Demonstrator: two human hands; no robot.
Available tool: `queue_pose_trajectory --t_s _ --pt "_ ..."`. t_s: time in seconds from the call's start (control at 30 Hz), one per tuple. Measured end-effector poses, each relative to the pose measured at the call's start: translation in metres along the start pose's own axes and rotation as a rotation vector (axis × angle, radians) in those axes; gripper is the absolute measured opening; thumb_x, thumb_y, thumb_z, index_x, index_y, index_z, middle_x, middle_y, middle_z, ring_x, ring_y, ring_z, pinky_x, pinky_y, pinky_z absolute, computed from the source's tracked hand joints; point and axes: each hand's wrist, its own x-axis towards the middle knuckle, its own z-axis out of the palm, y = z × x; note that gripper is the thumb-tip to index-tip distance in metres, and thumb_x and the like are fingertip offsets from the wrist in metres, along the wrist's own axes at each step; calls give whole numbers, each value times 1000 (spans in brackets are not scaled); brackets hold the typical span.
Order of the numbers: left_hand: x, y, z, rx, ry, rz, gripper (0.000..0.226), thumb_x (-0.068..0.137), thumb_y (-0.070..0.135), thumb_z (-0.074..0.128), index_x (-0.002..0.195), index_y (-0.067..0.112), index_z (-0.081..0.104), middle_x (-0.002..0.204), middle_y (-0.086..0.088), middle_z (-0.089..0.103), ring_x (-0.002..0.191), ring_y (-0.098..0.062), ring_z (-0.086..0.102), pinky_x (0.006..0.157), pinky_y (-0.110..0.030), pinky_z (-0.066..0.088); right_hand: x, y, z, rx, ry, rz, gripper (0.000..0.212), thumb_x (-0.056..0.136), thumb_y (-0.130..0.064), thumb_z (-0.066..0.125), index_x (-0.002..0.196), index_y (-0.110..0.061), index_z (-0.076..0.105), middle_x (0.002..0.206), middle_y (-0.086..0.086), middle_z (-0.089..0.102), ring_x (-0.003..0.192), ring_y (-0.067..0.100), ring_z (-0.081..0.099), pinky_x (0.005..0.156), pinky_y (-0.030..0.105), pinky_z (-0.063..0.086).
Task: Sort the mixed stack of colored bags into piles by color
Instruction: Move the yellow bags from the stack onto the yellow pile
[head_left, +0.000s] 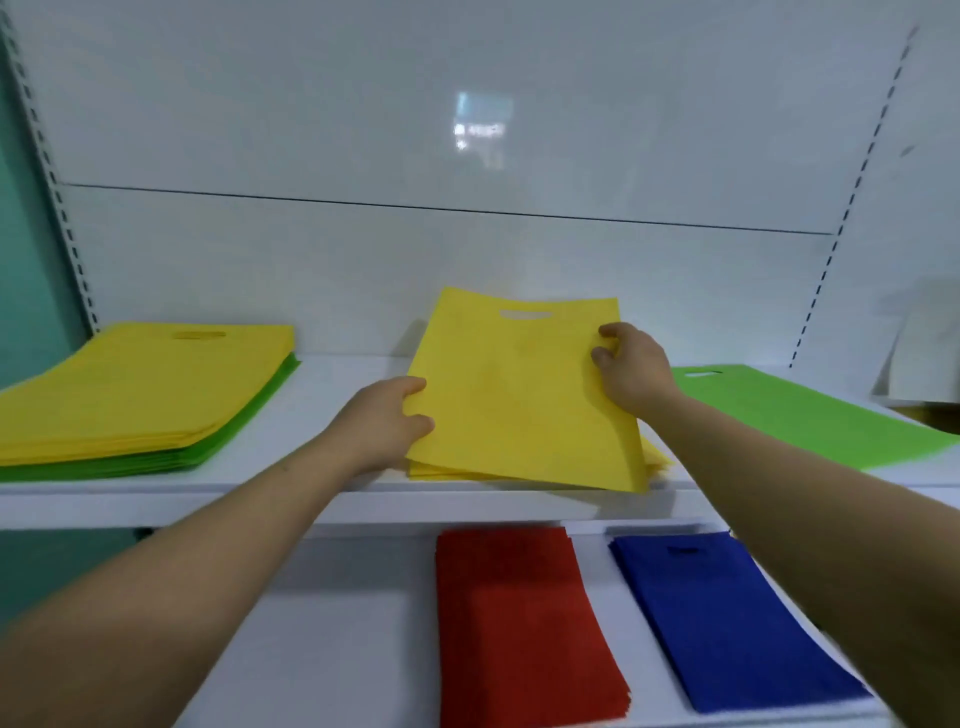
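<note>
Bags of this kind look thin, light and floppy, a non-woven cloth that sags where it is not held up, so each one is judged to need support at two edges.

The yellow bag is held that way. The left hand pinches its left edge with the thumb on top and the fingers hidden below. The right hand grips the right edge near the cut-out handle, fingers curled onto the face. Held like this, the sheet stays fairly flat, its near end tilted down.

It lies over, or just above, the yellow pile in the middle of the upper shelf; I cannot tell whether its near edge touches. The mixed stack, yellow over green, sits well apart to the left, and a green pile lies to the right. On the lower shelf are a red pile and a blue pile.

The cloth looks matte, so it is unlikely to slip from a light pinch. It probably clings to the bag beneath, so lifting by a side edge or the handle slot should peel off one at a time. Squaring the corners before letting go should keep the pile even.
</note>
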Motion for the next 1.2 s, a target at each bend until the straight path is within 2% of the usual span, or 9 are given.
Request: queue_pose_trajectory --t_s 0.1,0.23,0.33,0.4,0.57,0.77,0.9,1.0,1.2 --pt "-4 11 19 95 -33 -53 61 89 34 61 144 19 39 149 -3 38 132 -21 40 101 -27 35 12 21 2 -29 -106 -16 44 97 -24 51 139 -10 45 140 16 46 128 31 44 101 32 35" --pt "-12 20 34 173 -113 -101 75 85 55 58 146 19 34 155 -4 26 139 -19 30 109 -28 26 20 39 9 -58 -381 8 65 96 -42 51 149 -12 29 153 12 29 137 30 35 108 34 31" --pt "-20 22 36 268 -194 -91 100 62 80 55 147 33 28 159 2 8 144 -17 17 115 -31 19 22 55 16 -58 -492 49 75 91 -53 52 151 -18 24 156 9 26 139 28 32 113 36 28" --pt "-25 23 35 310 -213 -68 113 44 87 46 145 39 29 159 7 9 144 -14 17 116 -30 18 22 63 20 -40 -515 63 76 88 -55 55 151 -23 26 155 9 29 137 30 35 112 39 31" --pt "-27 20 41 259 -145 -58 108 41 85 43 138 40 42 155 9 25 141 -10 24 114 -26 18 20 71 22 20 -439 20 73 81 -44 69 144 -24 38 150 11 34 132 29 42 105 36 38" --pt "-26 17 45 226 -87 -60 74 70 62 70 135 35 48 152 9 32 139 -8 28 109 -21 19 15 74 20 -48 -431 -55 55 88 -49 58 135 -19 52 143 8 47 127 27 47 103 33 36" --pt "-28 18 45 239 -92 -77 83 59 69 61 134 36 49 151 11 33 138 -8 29 109 -22 20 12 69 18 -103 -481 -71 54 91 -49 55 134 -17 53 143 8 47 129 27 45 106 34 35" --pt "-25 19 42 209 -118 -74 73 71 61 70 135 33 48 151 9 32 139 -8 28 108 -22 20 13 64 15 -120 -506 -69 55 92 -48 53 136 -14 51 144 8 46 130 27 43 107 34 33" --pt "-18 18 18 217 -117 -81 61 86 56 55 139 28 43 153 5 30 140 -11 26 109 -24 20 23 29 10 -158 -507 -107 62 94 -50 50 143 -13 42 149 8 40 133 28 40 107 36 33"
